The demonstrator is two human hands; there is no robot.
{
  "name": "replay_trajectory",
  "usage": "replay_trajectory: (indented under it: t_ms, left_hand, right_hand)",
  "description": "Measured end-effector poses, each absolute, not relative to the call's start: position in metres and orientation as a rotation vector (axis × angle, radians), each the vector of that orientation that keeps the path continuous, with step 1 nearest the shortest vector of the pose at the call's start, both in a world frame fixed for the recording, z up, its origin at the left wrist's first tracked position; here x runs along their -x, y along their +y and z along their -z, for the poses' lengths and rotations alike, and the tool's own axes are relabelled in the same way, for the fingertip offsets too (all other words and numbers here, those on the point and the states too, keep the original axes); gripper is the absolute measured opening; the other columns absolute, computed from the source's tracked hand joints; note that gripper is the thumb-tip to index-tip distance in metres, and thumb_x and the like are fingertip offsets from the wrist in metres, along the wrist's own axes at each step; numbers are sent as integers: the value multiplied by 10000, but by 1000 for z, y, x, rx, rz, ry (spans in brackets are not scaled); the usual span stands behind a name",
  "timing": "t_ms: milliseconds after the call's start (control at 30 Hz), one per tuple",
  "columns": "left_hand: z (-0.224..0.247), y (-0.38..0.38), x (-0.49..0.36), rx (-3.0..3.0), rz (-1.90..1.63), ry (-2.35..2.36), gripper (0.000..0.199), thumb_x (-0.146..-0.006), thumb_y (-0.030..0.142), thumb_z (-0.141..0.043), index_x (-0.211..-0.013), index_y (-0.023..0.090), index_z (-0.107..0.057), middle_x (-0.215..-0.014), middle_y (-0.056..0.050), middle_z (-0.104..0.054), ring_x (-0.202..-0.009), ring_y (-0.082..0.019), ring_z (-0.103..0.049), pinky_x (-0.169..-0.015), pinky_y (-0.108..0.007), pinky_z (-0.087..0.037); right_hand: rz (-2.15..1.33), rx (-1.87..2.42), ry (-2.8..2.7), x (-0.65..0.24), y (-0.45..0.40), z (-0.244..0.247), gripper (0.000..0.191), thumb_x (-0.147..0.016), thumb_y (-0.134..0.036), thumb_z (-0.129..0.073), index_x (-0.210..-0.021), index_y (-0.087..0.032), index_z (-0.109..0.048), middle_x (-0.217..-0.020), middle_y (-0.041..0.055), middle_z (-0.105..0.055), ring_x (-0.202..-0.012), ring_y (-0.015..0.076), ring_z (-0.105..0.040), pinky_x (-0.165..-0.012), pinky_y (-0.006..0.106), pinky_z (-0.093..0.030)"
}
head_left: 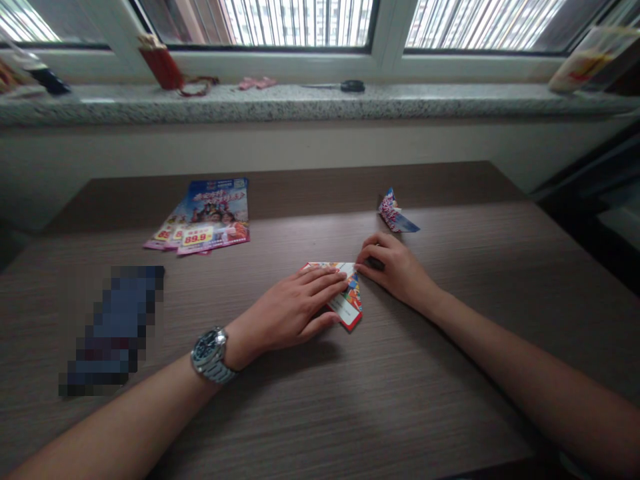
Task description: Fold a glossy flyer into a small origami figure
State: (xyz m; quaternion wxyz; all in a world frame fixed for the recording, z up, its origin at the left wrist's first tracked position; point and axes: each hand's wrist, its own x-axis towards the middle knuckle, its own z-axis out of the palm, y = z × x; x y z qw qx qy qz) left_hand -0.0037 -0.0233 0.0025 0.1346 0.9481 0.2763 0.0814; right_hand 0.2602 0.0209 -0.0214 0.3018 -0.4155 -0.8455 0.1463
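Note:
A small folded paper (352, 301) with red, white and multicoloured print lies on the brown table. My left hand (295, 303), with a metal watch on its wrist, rests flat over the paper's left part and hides it. Its fingers are stretched out. At the paper's upper right corner is my right hand (393, 267), thumb and index finger pinched together at the edge. Just beyond the right hand stands a folded paper figure (393, 212) in blue and pink.
Several printed flyers (220, 217) lie fanned at the back left of the table (310, 400). A pixelated dark object (117, 327) is at the left. Behind, the stone windowsill (300, 107) holds scissors (353, 86), a red item (163, 65) and pink pieces (257, 83).

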Motion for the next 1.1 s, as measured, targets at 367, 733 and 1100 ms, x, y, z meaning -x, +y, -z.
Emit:
replay_trajectory:
  t_ms: [367, 733, 1100]
  left_hand:
    - [0, -22, 5, -2758, -233, 807, 554, -1062, 456, -391, -1562, 217, -366, -1601, -77, -412, -1498, -242, -353, -1267, -462, -243]
    - [1, -22, 6, -2777, -249, 809, 552, -1063, 453, -394, -1566, 231, -358, -1601, -76, -410, -1496, -241, -359, -1261, -453, -252]
    - [1, -23, 6, -2778, -212, 808, 561, -1062, 462, -393, -1573, 236, -343, -1612, -73, -391, -1503, -245, -345, -1263, -473, -245]
  right_hand:
    - [-493, 1065, -2335, -260, 9, 15, 64, -901, -187, -713, -853, -171, -674, -888, 57, -614, -832, 193, -592, -739, 307, -473]
    - [-655, 985, -2415, -264, 0, 12, 60, -927, -193, -674, -876, -175, -649, -946, 75, -617, -902, 207, -590, -801, 322, -476]
    - [-776, 761, -2484, -266, -2, 13, 102, -937, -229, -664, -851, -183, -633, -881, 55, -627, -842, 185, -584, -741, 289, -448]
